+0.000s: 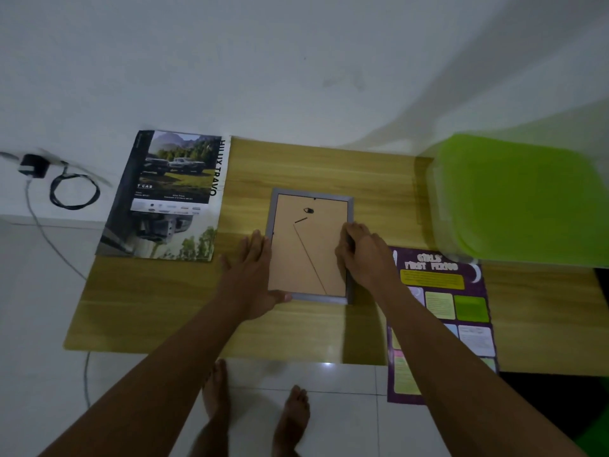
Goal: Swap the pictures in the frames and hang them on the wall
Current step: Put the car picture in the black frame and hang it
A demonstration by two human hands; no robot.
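Your left hand lies flat, fingers straight, along frame left edge; right hand curls over right edge. Frame face down, backing still in. Left of it truck poster, right of it purple poster. Swap, hanging undone.

Grey frame with tan backing, wood-grain table, green lid, purple poster

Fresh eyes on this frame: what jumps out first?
The picture frame lies face down mid-table, brown backing up. The left hand lies flat along its left edge and the right hand curls over its right edge. Next comes the bright green plastic box at far right. A truck poster lies left of the frame, a purple poster right of it.
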